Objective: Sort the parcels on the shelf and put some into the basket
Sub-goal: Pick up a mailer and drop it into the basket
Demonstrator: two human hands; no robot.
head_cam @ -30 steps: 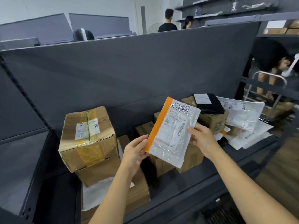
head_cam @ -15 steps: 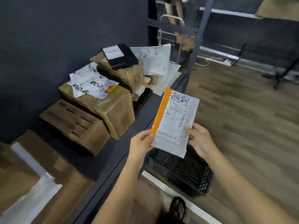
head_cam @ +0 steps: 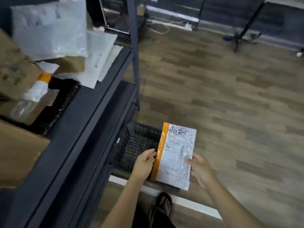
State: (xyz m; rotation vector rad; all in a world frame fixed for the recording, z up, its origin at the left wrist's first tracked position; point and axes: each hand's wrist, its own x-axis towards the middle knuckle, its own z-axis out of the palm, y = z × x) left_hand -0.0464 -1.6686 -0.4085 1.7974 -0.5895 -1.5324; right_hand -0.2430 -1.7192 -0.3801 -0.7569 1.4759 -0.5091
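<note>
Over the black basket (head_cam: pixel 126 143) set on the floor (head_cam: pixel 230 96) beside the shelf (head_cam: pixel 92 102), we hold a flat, plastic-wrapped parcel (head_cam: pixel 175 155) with an orange strip, its label and handwritten marking turned up, likely so we can read it before letting go. Our left hand (head_cam: pixel 144 163) pinches the orange edge and our right hand (head_cam: pixel 200 170) the opposite one, thumb on the face. Each grip is narrow and closed on the parcel, keeping the limp packet flat. It hangs above the basket's near corner, not yet inside. White mailers (head_cam: pixel 49 28) and brown boxes (head_cam: pixel 18 155) lie on the shelf.
</note>
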